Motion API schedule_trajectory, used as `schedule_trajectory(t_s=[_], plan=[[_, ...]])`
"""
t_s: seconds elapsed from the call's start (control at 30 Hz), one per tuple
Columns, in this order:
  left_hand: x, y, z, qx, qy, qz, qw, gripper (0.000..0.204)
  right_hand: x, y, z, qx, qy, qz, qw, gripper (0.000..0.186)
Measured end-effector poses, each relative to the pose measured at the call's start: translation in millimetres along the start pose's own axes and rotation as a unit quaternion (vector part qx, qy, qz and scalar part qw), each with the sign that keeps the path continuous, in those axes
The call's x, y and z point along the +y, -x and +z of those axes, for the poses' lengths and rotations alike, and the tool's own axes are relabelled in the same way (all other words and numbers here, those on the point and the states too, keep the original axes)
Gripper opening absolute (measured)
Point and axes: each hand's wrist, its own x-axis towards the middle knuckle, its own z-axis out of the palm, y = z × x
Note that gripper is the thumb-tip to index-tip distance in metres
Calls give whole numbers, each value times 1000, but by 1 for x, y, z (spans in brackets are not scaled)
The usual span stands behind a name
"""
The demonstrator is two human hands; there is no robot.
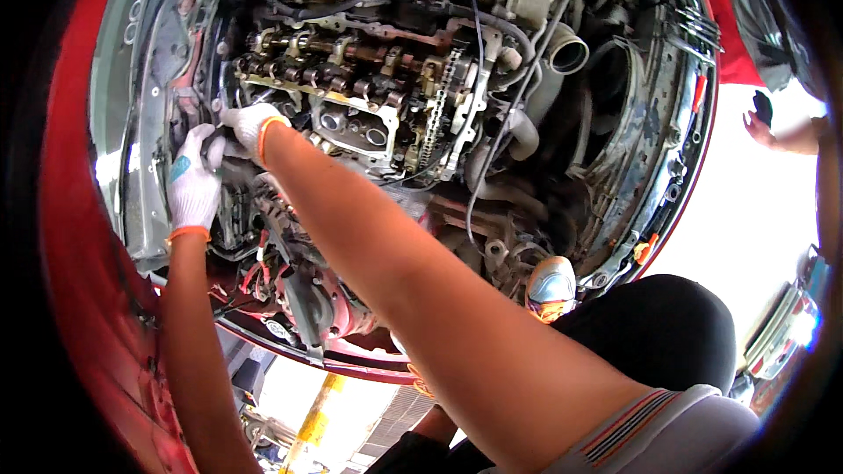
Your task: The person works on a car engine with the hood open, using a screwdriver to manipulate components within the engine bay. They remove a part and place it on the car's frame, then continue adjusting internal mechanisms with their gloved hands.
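Note:
Both my hands wear white knit gloves with orange cuffs and are close together at the left end of an open car engine (325, 79). My right hand (256, 125) has its fingers pinched together beside the cylinder head. Just left of it, my left hand (195, 180) has bent fingers, with thumb and fingertips near a small metallic piece (218, 106). What either hand grips is too small and blurred to name. Exposed camshafts (329, 57) run along the top of the engine, and a timing chain (436, 110) shows at its right end.
A black cable (512, 114) hangs across the engine bay, near an open round pipe (567, 54). Several wrenches (700, 31) lie on the right body edge. My shoe (551, 285) rests inside the bay. Another person's hand (760, 130) shows at far right.

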Motion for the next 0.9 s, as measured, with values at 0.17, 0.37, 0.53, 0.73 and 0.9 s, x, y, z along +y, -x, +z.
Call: schedule_trajectory(t_s=[0.17,0.37,0.53,0.73,0.9], plan=[[-3,-14,5,-39,550,-489,676,48,4,1,-3,-35,-75,21,996,10],[29,-1,3,57,47,108,991,31,2,-3,-5,-6,-66,30,997,13],[5,-16,2,-8,400,-433,807,40,8,-7,-2,-22,-121,19,992,12],[26,-13,5,-5,172,-86,981,37,-2,-17,-15,-8,-40,-4,999,17],[-2,-10,10,-38,286,-322,902,34,10,-8,0,-13,-88,2,996,17]])
